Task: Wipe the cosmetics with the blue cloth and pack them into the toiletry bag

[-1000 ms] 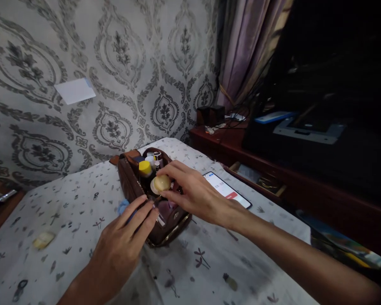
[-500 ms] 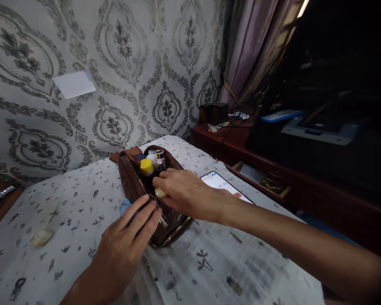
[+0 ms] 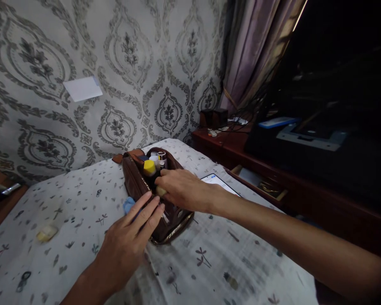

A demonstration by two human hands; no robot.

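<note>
A brown leather toiletry pouch [image 3: 136, 186] lies unzipped on a patterned bedsheet [image 3: 82, 203]. Inside it stand a yellow-capped bottle [image 3: 149, 167] and several small containers [image 3: 160, 157]. My right hand [image 3: 181, 189] reaches into the pouch from the right, its fingers closed on a small cream-coloured round jar [image 3: 160, 191] that is mostly sunk among the contents. My left hand [image 3: 131, 237] rests on the pouch's near left rim, fingers stretched out flat, holding nothing.
A phone [image 3: 220, 183] with a lit screen lies just right of the pouch, partly behind my right wrist. A pale lump [image 3: 46, 233] and a blue item [image 3: 128, 205] lie on the sheet. A dark wooden cabinet [image 3: 273, 178] with an open drawer stands at right.
My right hand has lowered the cream jar from above the pouch down into it. My left hand has stayed on the rim.
</note>
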